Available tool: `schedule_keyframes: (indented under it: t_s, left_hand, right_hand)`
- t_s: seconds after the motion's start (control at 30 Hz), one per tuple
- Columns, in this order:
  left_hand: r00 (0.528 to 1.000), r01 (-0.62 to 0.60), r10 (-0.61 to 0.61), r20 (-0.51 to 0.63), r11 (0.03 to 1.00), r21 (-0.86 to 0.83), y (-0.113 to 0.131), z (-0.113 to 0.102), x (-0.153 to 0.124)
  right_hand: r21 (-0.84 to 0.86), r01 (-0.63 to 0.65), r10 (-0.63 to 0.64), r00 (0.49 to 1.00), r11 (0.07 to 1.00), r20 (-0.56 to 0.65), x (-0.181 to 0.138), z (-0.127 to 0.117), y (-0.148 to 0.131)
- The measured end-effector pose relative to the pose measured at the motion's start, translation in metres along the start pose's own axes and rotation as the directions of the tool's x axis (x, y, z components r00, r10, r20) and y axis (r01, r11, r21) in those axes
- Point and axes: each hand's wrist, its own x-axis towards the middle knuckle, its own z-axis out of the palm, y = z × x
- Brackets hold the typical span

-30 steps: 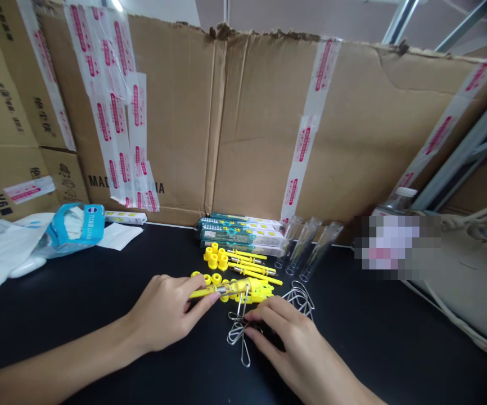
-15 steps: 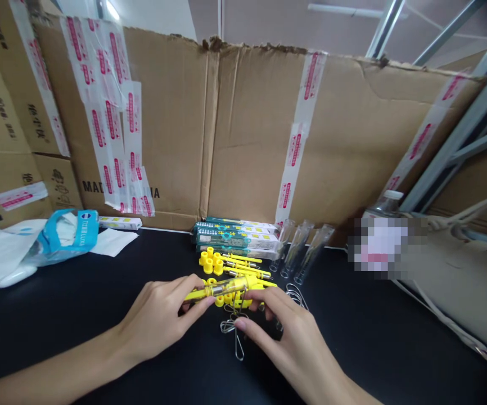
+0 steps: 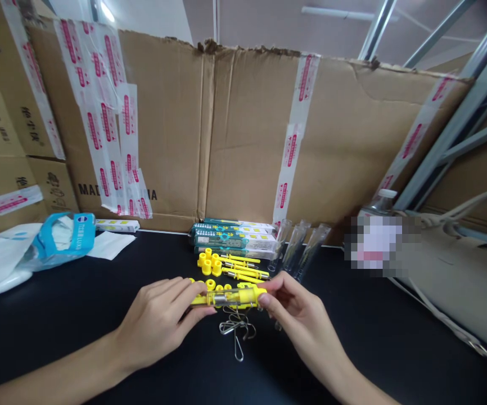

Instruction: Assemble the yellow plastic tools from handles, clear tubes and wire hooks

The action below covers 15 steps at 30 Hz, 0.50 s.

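Observation:
A yellow tester pen [image 3: 228, 297] with a clear middle section is held level just above the black table [image 3: 100, 315]. My left hand [image 3: 163, 322] pinches its left end and my right hand [image 3: 298, 318] pinches its right end. Below the pen lies a small heap of metal wire clips [image 3: 235, 331]. Behind it lie several more yellow pens [image 3: 243, 269] and loose yellow caps [image 3: 210, 262].
Flat printed packets [image 3: 235, 235] and three clear tubes [image 3: 298, 247] sit behind the pens, against a taped cardboard wall [image 3: 226, 140]. A blue-and-white plastic bag [image 3: 53, 239] and white paper lie at the left. A beige bag [image 3: 458, 275] fills the right side.
My right hand rose from the wire clips on the table and took the pen's right end. The left hand kept its hold and the pen lifted slightly.

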Motion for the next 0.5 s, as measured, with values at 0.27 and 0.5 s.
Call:
schedule_keyframes:
  t_s: [0.27,0.5]
  left_hand:
    - [0.987,0.041,-0.019,0.157,0.99,-0.138,0.0,-0.002,-0.01]
    - [0.959,0.12,-0.056,0.279,0.968,-0.219,-0.001,-0.01,-0.009]
  right_hand:
    - [0.078,0.073,-0.076,0.996,0.994,0.044,-0.002,-0.003,0.005]
    - [-0.077,0.22,-0.211,0.971,0.972,0.11,-0.005,-0.005,0.011]
